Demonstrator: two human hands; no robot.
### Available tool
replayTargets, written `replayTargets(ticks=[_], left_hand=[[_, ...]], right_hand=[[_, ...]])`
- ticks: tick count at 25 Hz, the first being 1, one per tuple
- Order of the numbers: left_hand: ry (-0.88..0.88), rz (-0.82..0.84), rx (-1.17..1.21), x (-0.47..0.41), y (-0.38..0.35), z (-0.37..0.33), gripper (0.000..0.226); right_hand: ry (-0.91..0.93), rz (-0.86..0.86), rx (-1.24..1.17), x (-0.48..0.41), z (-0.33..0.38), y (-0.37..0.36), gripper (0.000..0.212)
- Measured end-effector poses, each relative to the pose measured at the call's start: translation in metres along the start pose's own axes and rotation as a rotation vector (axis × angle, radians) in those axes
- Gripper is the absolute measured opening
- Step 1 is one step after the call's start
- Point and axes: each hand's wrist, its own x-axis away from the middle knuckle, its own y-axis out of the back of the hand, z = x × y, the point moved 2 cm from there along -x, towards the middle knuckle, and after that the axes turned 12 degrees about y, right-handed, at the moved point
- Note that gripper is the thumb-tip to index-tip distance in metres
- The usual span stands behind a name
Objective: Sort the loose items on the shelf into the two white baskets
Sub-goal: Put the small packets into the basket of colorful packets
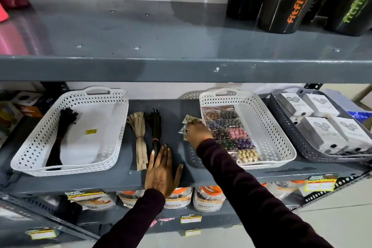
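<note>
Two white baskets stand on the middle grey shelf. The left basket [38, 143] holds one black zipper bundle [60, 137]. The right basket [269, 131] holds packs of coloured buttons [229, 133]. Between them lie a beige zipper bundle [138, 135] and a black zipper bundle [156, 129]. My left hand [162, 171] rests flat on the shelf, fingers apart, its fingertips touching the black bundle's near end. My right hand [198, 130] is closed on a small clear packet [188, 125] lying beside the right basket.
A grey basket [285, 127] with white boxes stands at the far right. Black bottles [287, 0] stand on the shelf above, whose front edge [181, 70] overhangs. Jars sit on the shelf below. Boxes crowd the far left.
</note>
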Motion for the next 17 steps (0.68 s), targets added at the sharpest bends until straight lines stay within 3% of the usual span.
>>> replayTargets(ticks=[2, 6, 13, 15, 17], left_hand=[[-0.001, 0.009, -0.021, 0.001, -0.001, 0.001, 0.074], [0.009, 0.014, -0.048, 0.001, -0.004, 0.001, 0.075], [-0.005, 0.016, -0.052, 0.001, -0.006, 0.001, 0.072], [-0.006, 0.01, -0.059, 0.003, -0.006, 0.001, 0.073], [-0.004, 0.009, -0.064, 0.003, -0.005, 0.001, 0.074]], right_hand=[[-0.062, 0.099, 0.089, -0.013, 0.007, -0.014, 0.034], [-0.033, 0.074, 0.217, -0.011, 0.005, -0.015, 0.032], [0.08, -0.398, 0.217, 0.065, -0.031, 0.03, 0.037], [-0.034, -0.303, 0.267, 0.094, -0.066, 0.04, 0.031], [-0.149, -0.096, 0.293, 0.111, -0.097, 0.043, 0.03]])
